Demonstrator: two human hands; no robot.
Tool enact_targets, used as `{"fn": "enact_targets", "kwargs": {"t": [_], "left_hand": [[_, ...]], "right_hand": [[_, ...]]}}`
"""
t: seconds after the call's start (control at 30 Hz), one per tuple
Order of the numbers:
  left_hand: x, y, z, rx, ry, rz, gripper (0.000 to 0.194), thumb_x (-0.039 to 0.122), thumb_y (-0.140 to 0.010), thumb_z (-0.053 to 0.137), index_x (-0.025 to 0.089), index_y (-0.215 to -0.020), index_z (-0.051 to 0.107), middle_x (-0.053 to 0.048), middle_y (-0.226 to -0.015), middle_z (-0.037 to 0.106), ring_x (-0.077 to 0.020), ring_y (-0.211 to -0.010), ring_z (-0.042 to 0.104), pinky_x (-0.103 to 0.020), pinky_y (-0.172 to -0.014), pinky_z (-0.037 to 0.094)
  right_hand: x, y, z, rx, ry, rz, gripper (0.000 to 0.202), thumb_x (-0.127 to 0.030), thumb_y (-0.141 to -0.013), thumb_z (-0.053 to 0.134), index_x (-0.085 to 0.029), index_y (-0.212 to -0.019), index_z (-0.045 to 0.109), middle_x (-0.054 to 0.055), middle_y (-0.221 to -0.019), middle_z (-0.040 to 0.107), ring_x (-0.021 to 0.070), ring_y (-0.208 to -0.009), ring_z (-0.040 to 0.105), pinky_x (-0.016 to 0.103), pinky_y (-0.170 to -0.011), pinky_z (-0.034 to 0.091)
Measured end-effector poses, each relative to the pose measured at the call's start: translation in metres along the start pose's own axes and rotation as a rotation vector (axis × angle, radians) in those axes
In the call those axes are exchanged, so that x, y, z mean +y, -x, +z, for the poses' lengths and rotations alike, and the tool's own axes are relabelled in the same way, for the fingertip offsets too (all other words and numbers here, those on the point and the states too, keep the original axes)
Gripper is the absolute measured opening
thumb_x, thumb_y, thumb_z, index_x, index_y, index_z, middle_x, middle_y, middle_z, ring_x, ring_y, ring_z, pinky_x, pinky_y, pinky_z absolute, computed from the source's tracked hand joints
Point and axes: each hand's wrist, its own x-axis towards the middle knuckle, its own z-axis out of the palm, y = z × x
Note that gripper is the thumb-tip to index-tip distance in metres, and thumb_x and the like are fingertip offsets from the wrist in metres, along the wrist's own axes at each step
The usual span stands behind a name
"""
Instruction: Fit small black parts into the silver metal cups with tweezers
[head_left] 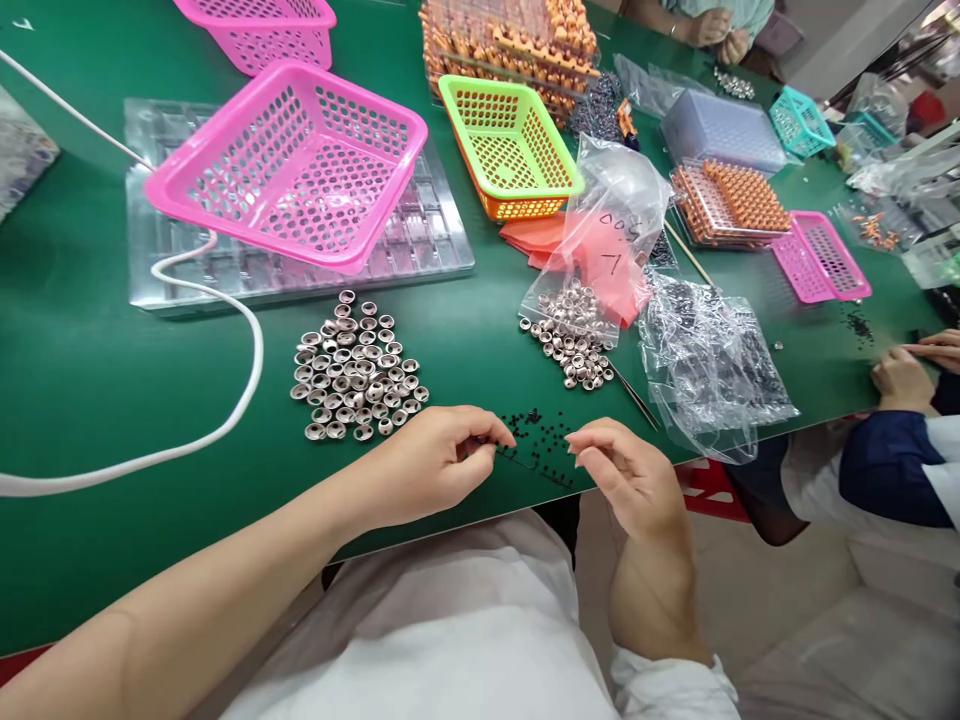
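My left hand (450, 462) is closed with thumb and index finger drawn together; anything between them is too small to make out. Facing it, my right hand (634, 478) has its thumb and fingertips nearly meeting, and what they hold, if anything, cannot be seen. Small black pieces (534, 432) lie scattered on the green table between the hands. A thin row of black bits (555, 477) runs from near my left fingertips toward the table's front edge. Left of my left hand spread silver metal cups (360, 375). More silver cups (574, 345) spill from a clear bag (622, 190).
Tweezers (634, 395) and a crumpled clear bag (701, 350) lie right of the cups. A pink basket (289, 165) rests on a clear tray (442, 235); a green basket (510, 135) stands beyond. A white cable (251, 370) curves at left. Co-workers' hands (900, 375) are at right.
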Motion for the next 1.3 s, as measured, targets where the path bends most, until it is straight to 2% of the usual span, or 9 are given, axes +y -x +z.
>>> {"fn": "enact_targets", "kwargs": {"t": [0.13, 0.27, 0.37, 0.47, 0.53, 0.7, 0.9, 1.07, 1.3], "left_hand": [[0.004, 0.003, -0.001, -0.02, 0.004, 0.067, 0.03, 0.016, -0.084, 0.05, 0.019, -0.099, 0.076, -0.002, -0.082, 0.07, -0.0142, -0.067, 0.061, -0.023, -0.061, 0.045], [0.007, 0.002, 0.002, 0.021, 0.102, 0.041, 0.027, 0.019, -0.085, 0.055, 0.019, -0.105, 0.073, -0.004, -0.088, 0.071, -0.0164, -0.077, 0.065, -0.025, -0.07, 0.048], [0.006, -0.002, 0.004, 0.089, 0.394, -0.105, 0.031, 0.026, -0.083, 0.064, 0.017, -0.112, 0.068, -0.004, -0.089, 0.072, -0.0177, -0.08, 0.067, -0.028, -0.073, 0.051], [0.003, -0.007, 0.006, 0.086, 0.73, -0.224, 0.028, 0.03, -0.075, 0.075, 0.015, -0.098, 0.066, -0.001, -0.08, 0.069, -0.0141, -0.07, 0.064, -0.026, -0.068, 0.051], [0.001, -0.009, 0.008, 0.087, 0.83, -0.226, 0.025, 0.03, -0.071, 0.079, 0.015, -0.086, 0.066, 0.001, -0.077, 0.067, -0.0116, -0.067, 0.062, -0.025, -0.068, 0.05], [0.002, -0.009, 0.011, 0.082, 0.859, -0.207, 0.022, 0.03, -0.072, 0.08, 0.014, -0.076, 0.066, 0.002, -0.068, 0.065, -0.01, -0.066, 0.059, -0.023, -0.067, 0.048], [0.005, -0.006, 0.015, -0.067, 0.834, -0.286, 0.022, 0.029, -0.071, 0.08, 0.014, -0.078, 0.066, -0.001, -0.07, 0.07, -0.0118, -0.065, 0.061, -0.025, -0.065, 0.049], [0.002, -0.004, 0.02, -0.102, 0.726, -0.261, 0.021, 0.032, -0.074, 0.076, 0.014, -0.08, 0.067, -0.001, -0.073, 0.069, -0.0132, -0.068, 0.061, -0.027, -0.067, 0.048], [-0.001, -0.004, 0.022, -0.092, 0.604, -0.238, 0.025, 0.037, -0.077, 0.073, 0.014, -0.083, 0.067, -0.001, -0.073, 0.066, -0.0144, -0.068, 0.058, -0.028, -0.067, 0.047]], "right_hand": [[-0.008, -0.004, 0.009, -0.203, 0.076, -0.035, 0.014, -0.031, -0.095, 0.059, -0.023, -0.103, 0.068, 0.004, -0.096, 0.068, 0.0153, -0.08, 0.063, 0.027, -0.067, 0.05], [-0.015, -0.006, 0.023, -0.321, 0.014, -0.011, 0.012, -0.024, -0.094, 0.057, -0.022, -0.086, 0.064, 0.0, -0.081, 0.062, 0.0123, -0.071, 0.058, 0.024, -0.065, 0.047], [-0.014, -0.004, 0.035, -0.23, -0.074, 0.067, 0.012, -0.025, -0.094, 0.058, -0.021, -0.083, 0.062, -0.002, -0.077, 0.059, 0.0101, -0.063, 0.051, 0.023, -0.058, 0.041], [-0.011, 0.0, 0.048, -0.111, -0.195, 0.156, 0.014, -0.029, -0.094, 0.059, -0.022, -0.083, 0.062, -0.002, -0.075, 0.059, 0.0098, -0.061, 0.049, 0.023, -0.056, 0.04], [-0.011, 0.001, 0.055, -0.074, -0.239, 0.17, 0.014, -0.031, -0.094, 0.06, -0.022, -0.083, 0.061, -0.003, -0.075, 0.058, 0.0098, -0.062, 0.049, 0.023, -0.057, 0.039], [-0.013, 0.0, 0.059, -0.068, -0.22, 0.099, 0.011, -0.028, -0.092, 0.062, -0.022, -0.084, 0.062, -0.002, -0.078, 0.059, 0.0101, -0.065, 0.049, 0.023, -0.059, 0.039], [-0.01, -0.002, 0.046, 0.114, -0.294, 0.172, 0.007, -0.03, -0.092, 0.063, -0.024, -0.094, 0.067, -0.001, -0.086, 0.061, 0.0099, -0.067, 0.053, 0.022, -0.06, 0.043], [-0.01, -0.006, 0.046, 0.09, -0.319, 0.205, 0.011, -0.029, -0.09, 0.063, -0.021, -0.083, 0.066, -0.003, -0.072, 0.058, 0.0076, -0.056, 0.047, 0.02, -0.051, 0.037], [-0.009, -0.006, 0.049, 0.103, -0.295, 0.237, 0.009, -0.025, -0.086, 0.063, -0.02, -0.079, 0.066, -0.004, -0.067, 0.058, 0.0076, -0.055, 0.047, 0.02, -0.049, 0.036]]}}
